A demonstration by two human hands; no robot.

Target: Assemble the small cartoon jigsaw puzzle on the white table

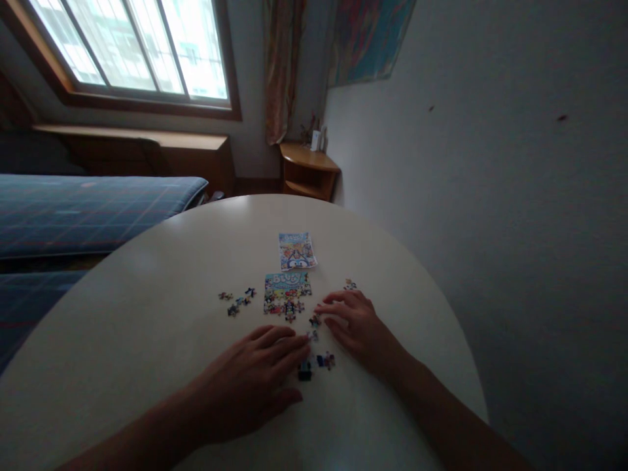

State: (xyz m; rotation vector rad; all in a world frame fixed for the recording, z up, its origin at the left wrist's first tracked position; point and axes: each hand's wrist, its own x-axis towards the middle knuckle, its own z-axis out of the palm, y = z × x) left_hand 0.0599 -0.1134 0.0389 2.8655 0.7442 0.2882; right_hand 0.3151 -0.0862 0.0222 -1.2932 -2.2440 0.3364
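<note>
A partly joined jigsaw puzzle lies in the middle of the white table, its lower edge jagged. Just beyond it is a small printed picture sheet with similar artwork. My left hand rests low over the table, fingers stretched out, their tips at a pale puzzle piece. Partly under those fingers sits a dark puzzle piece. My right hand has its fingers apart and slightly bent, beside a small puzzle piece. Another blue-and-brown piece lies between the hands.
Several loose puzzle pieces are scattered left of the puzzle. More pieces lie beyond my right hand. The round white table has a wall on its right and a plaid mattress on its left. A wooden corner shelf stands behind.
</note>
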